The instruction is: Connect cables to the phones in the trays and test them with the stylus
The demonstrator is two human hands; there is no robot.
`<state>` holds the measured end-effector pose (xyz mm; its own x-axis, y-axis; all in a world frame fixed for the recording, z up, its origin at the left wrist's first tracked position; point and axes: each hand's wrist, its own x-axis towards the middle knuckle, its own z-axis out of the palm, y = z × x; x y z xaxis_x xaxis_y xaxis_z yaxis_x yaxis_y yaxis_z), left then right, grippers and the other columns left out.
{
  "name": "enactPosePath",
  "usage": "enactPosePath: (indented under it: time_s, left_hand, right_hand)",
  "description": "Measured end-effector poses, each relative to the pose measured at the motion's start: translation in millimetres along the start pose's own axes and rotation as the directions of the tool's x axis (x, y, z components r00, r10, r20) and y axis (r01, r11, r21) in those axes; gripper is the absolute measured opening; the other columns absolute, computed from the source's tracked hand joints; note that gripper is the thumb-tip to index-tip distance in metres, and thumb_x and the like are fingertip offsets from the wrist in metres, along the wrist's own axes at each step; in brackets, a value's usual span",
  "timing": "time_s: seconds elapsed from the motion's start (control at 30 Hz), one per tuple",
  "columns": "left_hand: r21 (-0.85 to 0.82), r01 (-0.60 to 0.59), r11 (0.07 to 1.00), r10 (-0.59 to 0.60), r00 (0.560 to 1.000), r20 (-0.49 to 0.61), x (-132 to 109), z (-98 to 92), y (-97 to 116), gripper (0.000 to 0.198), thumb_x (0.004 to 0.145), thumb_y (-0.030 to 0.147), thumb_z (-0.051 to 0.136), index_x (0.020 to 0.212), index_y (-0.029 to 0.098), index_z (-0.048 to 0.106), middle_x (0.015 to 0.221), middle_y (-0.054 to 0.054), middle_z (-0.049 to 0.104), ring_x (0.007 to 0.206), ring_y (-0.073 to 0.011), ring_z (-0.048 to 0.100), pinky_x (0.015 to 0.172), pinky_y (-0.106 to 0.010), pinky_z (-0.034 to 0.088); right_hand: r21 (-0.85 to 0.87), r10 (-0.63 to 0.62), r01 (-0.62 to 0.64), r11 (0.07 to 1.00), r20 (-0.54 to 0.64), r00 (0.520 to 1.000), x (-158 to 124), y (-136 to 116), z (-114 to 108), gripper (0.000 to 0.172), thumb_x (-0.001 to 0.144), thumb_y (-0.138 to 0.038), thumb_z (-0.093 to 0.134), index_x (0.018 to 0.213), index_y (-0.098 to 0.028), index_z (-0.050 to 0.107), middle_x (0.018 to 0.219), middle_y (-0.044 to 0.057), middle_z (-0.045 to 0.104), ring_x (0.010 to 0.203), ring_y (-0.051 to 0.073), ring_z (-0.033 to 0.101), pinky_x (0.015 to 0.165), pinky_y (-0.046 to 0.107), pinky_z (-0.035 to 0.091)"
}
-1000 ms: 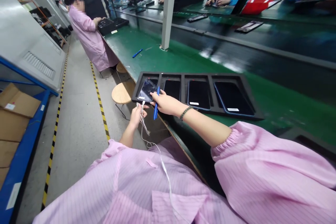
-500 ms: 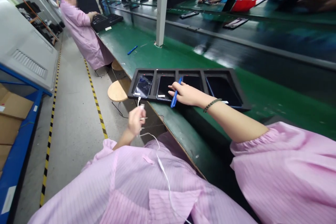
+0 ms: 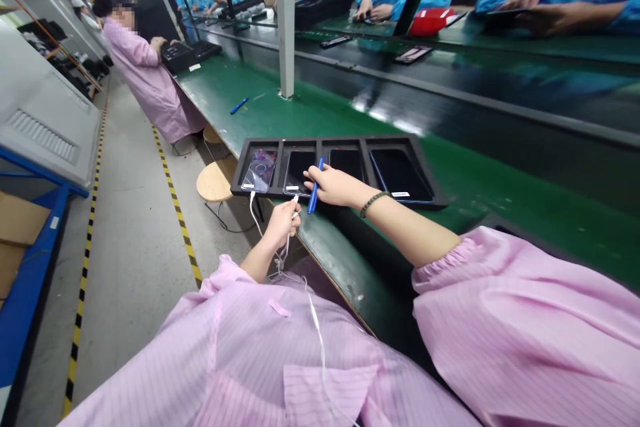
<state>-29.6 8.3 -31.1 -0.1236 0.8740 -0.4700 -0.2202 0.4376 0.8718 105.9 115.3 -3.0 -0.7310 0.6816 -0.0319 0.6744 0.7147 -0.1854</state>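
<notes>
A black foam tray (image 3: 435, 197) with several compartments lies along the green workbench's near edge, a phone in each. The leftmost phone (image 3: 261, 169) has its screen lit and a white cable (image 3: 255, 215) plugged into its lower end. My left hand (image 3: 281, 225) pinches a white charging cable (image 3: 296, 199), its plug at the bottom edge of the second phone (image 3: 299, 170); whether it is inserted I cannot tell. My right hand (image 3: 336, 185) holds a blue pen (image 3: 315, 195) between its fingers and rests over the second and third compartments. The third phone (image 3: 346, 165) and rightmost phone (image 3: 400, 173) have dark screens.
Another blue pen (image 3: 239, 106) lies farther up the bench, near a grey post (image 3: 287, 27). Beyond runs a dark conveyor with phones (image 3: 414, 54). Co-workers in blue sit opposite; one in pink (image 3: 145, 80) stands at left. A wooden stool (image 3: 215, 181) is beside the bench.
My left hand has moved right, from below the leftmost phone to the second phone, bringing a cable plug there. The leftmost phone's screen has lit up. My right hand still holds the pen.
</notes>
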Motion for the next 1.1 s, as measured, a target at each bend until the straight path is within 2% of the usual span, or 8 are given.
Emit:
enactPosePath:
  time_s: [0.23,0.47,0.6,0.73,0.83,0.97,1.03,1.1]
  left_hand:
    - [-0.070,0.019,0.997,-0.019,1.000,-0.011,-1.7,4.2,0.4,0.037,0.091,0.046,0.057,0.070,0.019,0.044,0.040,0.012,0.031,0.031,-0.0020,0.017,0.035,-0.014,0.013]
    - [-0.127,0.045,0.991,-0.046,0.999,-0.010,-3.9,9.6,5.5,0.034,0.100,0.037,0.041,0.071,0.019,0.042,0.039,0.011,0.028,0.029,-0.0030,0.015,0.034,-0.014,0.012]
    - [-0.149,0.039,0.988,-0.043,0.999,-0.023,-1.9,19.4,6.8,0.038,0.097,0.045,0.048,0.069,0.020,0.039,0.042,0.011,0.027,0.031,-0.0031,0.016,0.035,-0.016,0.014]
    - [-0.104,0.029,0.994,-0.033,0.999,-0.032,3.0,25.8,8.8,0.041,0.098,0.044,0.042,0.064,0.021,0.035,0.043,0.010,0.025,0.032,-0.0045,0.016,0.036,-0.018,0.015]
    - [-0.007,0.019,1.000,-0.019,0.999,-0.030,3.2,16.6,11.6,0.041,0.097,0.042,0.043,0.063,0.020,0.041,0.042,0.008,0.030,0.032,-0.0057,0.017,0.037,-0.019,0.014]
    - [0.132,-0.115,0.984,0.131,0.984,-0.117,-10.3,-11.6,11.5,0.034,0.093,0.036,0.056,0.064,0.018,0.051,0.049,0.004,0.043,0.040,-0.0088,0.033,0.042,-0.020,0.019]
    - [0.210,-0.270,0.940,0.310,0.932,-0.188,-20.8,-23.5,8.1,0.028,0.093,0.035,0.057,0.071,0.019,0.055,0.054,0.003,0.045,0.049,-0.0104,0.041,0.047,-0.020,0.025]
    - [0.234,-0.456,0.858,0.503,0.840,-0.206,-31.0,-28.1,4.4,0.029,0.094,0.043,0.056,0.076,0.020,0.054,0.056,0.004,0.044,0.052,-0.0105,0.042,0.050,-0.020,0.028]
  right_hand:
    - [-0.003,-0.004,0.004,1.000,-0.002,1.000,-0.7,-1.0,2.7,0.025,0.098,-0.028,0.042,0.115,-0.013,0.054,0.106,0.016,0.070,0.112,0.029,0.061,0.092,0.038,0.050]
    - [0.006,-0.003,0.003,1.000,0.006,1.000,-3.3,-5.7,-1.9,0.026,0.098,-0.027,0.042,0.115,-0.011,0.053,0.100,0.017,0.069,0.112,0.030,0.060,0.094,0.039,0.048]
    - [0.035,-0.001,0.000,0.999,0.010,1.000,-5.8,-10.7,-4.6,0.022,0.097,-0.025,0.041,0.109,-0.012,0.054,0.095,0.017,0.068,0.110,0.031,0.060,0.091,0.038,0.048]
    - [0.087,0.025,-0.026,0.996,0.015,1.000,-4.5,-10.4,-2.2,0.018,0.097,-0.021,0.038,0.105,-0.015,0.053,0.094,0.015,0.068,0.109,0.029,0.061,0.091,0.037,0.048]
    - [0.143,0.056,-0.057,0.988,0.007,0.998,-2.8,-6.2,-0.2,0.015,0.097,-0.021,0.039,0.105,-0.018,0.051,0.104,0.015,0.068,0.111,0.027,0.061,0.093,0.038,0.049]
    - [0.238,0.083,-0.076,0.968,-0.017,0.996,-7.3,-2.3,-4.1,0.007,0.097,-0.020,0.041,0.094,-0.021,0.048,0.118,0.013,0.067,0.115,0.023,0.062,0.097,0.037,0.048]
    - [0.281,0.093,-0.078,0.957,-0.043,0.995,-14.7,-4.5,-9.3,0.011,0.098,-0.021,0.041,0.087,-0.023,0.043,0.122,0.013,0.066,0.120,0.023,0.060,0.096,0.036,0.049]
    - [0.413,0.071,-0.023,0.910,-0.101,0.992,-25.3,-11.5,-16.0,0.018,0.098,-0.027,0.043,0.081,-0.025,0.037,0.117,0.013,0.068,0.122,0.023,0.060,0.090,0.034,0.050]
